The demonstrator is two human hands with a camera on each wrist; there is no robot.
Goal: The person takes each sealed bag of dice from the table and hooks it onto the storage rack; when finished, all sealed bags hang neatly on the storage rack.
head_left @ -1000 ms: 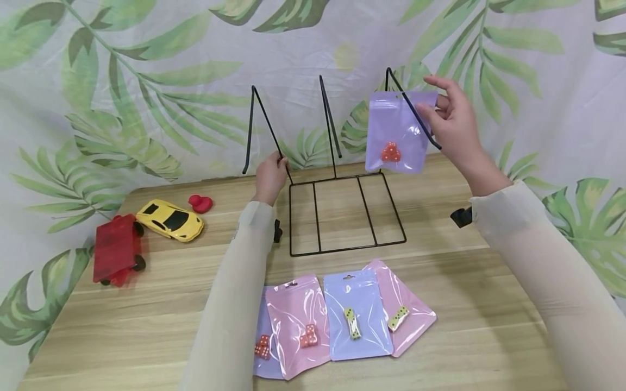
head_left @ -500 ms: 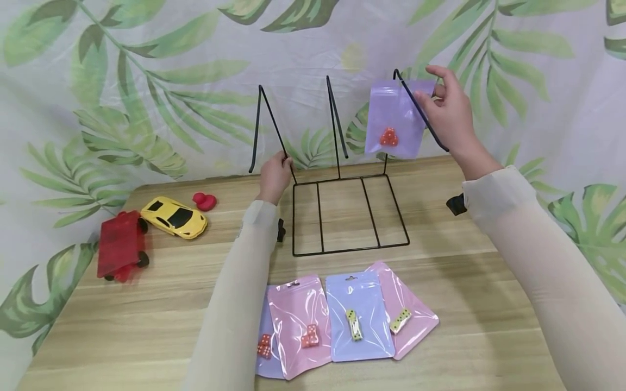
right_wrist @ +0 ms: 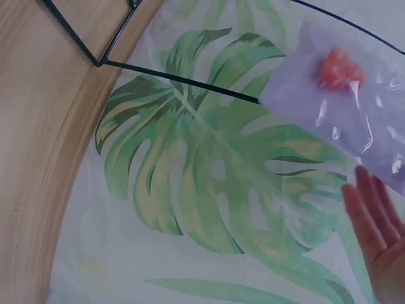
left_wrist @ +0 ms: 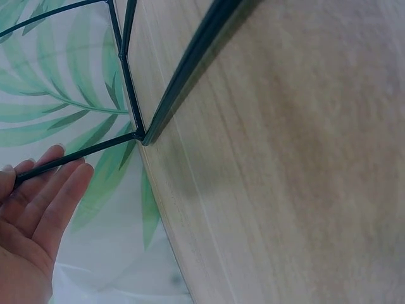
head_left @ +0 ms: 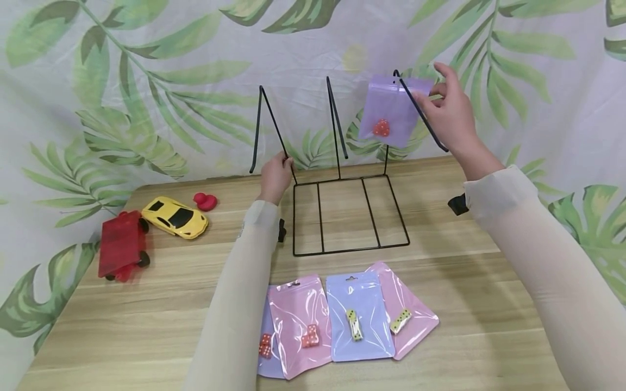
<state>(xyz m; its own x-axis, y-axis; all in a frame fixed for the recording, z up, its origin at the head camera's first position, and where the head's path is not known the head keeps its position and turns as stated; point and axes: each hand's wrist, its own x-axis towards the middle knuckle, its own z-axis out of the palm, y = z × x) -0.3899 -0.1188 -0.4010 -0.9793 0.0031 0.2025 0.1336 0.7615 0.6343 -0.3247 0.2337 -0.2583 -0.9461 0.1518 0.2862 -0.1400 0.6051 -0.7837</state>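
A purple zip pouch with red dice showing through it hangs behind the right-hand hook arm of a black wire rack. My right hand pinches the pouch by its upper right edge, index finger raised. Its hanging hole overlaps the hook's top bend in the head view. The pouch's lower left corner tilts out to the left. Low on the rack's left upright, my left hand grips the wire between thumb and fingers. The middle and left hook arms carry nothing.
In front of the rack lie a pink pouch, a blue pouch, another pink pouch and a purple one partly under the left sleeve. A yellow toy car, red toy vehicle and red duck stand left.
The right hand has raised the purple pouch to the hook's top bend, and its bottom has swung left. The left hand keeps its grip on the rack.
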